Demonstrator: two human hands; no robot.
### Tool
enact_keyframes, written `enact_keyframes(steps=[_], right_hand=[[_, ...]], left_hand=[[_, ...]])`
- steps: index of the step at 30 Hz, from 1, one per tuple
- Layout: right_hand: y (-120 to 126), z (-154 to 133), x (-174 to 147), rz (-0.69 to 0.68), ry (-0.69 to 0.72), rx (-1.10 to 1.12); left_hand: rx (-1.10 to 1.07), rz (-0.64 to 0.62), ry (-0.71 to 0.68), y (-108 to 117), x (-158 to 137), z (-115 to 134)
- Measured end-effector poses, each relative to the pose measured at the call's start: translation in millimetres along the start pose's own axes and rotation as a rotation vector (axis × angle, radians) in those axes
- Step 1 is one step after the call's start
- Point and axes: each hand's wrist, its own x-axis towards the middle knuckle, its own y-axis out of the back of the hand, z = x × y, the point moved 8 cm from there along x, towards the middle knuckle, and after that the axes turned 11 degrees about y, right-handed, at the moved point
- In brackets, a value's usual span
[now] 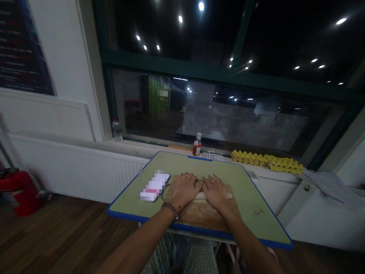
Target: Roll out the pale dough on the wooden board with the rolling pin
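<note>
Both hands lie palm down, side by side, on a pale, long roll (200, 196) that could be dough or clay; I cannot tell which. Under it is a brown wooden board (203, 217) near the front of a small table. My left hand (186, 189), with a beaded bracelet at the wrist, covers the roll's left part, fingers stretched forward. My right hand (214, 191) presses flat over the right part, fingers spread, and a short end of the roll shows beyond it. Left of the board lies a lit phone (155, 186), its screen blurred, with a cable beside it.
The green table (255, 187) has a blue rim. Behind it on the sill stand a small bottle (197, 144), yellow egg trays (267, 161) and a clear bottle (117, 130). A white radiator (79, 169) runs behind the table; a red fire extinguisher (20, 193) stands at left.
</note>
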Motion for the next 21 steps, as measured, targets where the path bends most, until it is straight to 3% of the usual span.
enact_keyframes(steps=[5, 9, 11, 15, 21], right_hand=[[1, -3, -10, 0.093, 0.041, 0.021], [-10, 3, 10, -0.013, 0.058, 0.076], [-11, 9, 20, -0.041, 0.005, 0.103], [2, 22, 32, 0.061, -0.149, 0.115], [7, 22, 44, -0.029, -0.160, 0.125]], left_hand=[[0.012, -0.007, -0.004, 3, -2, 1], [-0.036, -0.016, 0.021, 6, 8, -3], [-0.061, 0.002, 0.044, 8, 15, -5], [-0.086, 0.061, 0.060, 13, 25, -5], [-0.034, 0.109, 0.016, 14, 21, 4]])
